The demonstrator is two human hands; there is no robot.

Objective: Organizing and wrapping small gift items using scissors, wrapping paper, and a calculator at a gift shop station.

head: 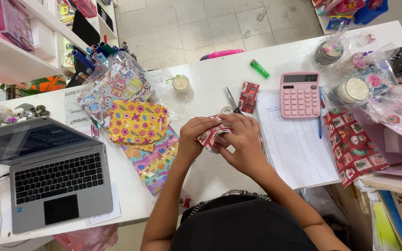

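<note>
Both my hands meet over the middle of the white table [210, 88]. My left hand [195, 137] and my right hand [243, 139] together grip a small item covered in red patterned wrapping paper [210, 135], which is mostly hidden by my fingers. Scissors [231, 100] lie just beyond my right hand, beside a small scrap of the same red paper [248, 96]. A larger sheet of red patterned paper [354, 146] lies to the right.
An open grey laptop [47, 172] sits at the left. Colourful patterned bags [138, 123] lie beside it. A pink calculator [299, 94], a lined notepad [294, 144], a green lighter [259, 69], two candles [181, 82] and wrapped trinkets [396, 102] fill the right side.
</note>
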